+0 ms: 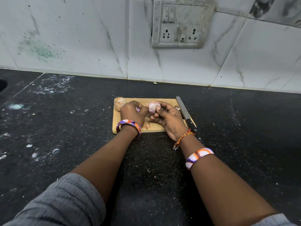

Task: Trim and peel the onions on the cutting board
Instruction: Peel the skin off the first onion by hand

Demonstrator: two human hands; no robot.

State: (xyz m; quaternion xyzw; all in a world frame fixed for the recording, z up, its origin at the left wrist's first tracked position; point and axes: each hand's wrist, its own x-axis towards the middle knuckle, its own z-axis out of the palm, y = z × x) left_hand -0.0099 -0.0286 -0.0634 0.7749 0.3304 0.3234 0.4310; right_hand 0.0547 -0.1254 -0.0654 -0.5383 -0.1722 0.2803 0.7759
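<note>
Two bare hands work over a small wooden cutting board (128, 129) on a black speckled counter (65, 128); the right hand (169, 119) holds a pale pink, partly peeled onion (154, 107), its fingers curled around the bulb from behind and its thumb pressed on the near side; the left hand (132, 112) is curled into a loose fist just left of that onion, its fingertips hidden, so whether it pinches skin cannot be told; an unpeeled onion (120, 102) lies on the board just beyond the left knuckles; scraps of onion peel (147, 124) lie on the board below both sets of fingers; a knife (187, 115) rests along the board's right edge, just past the right hand.
</note>
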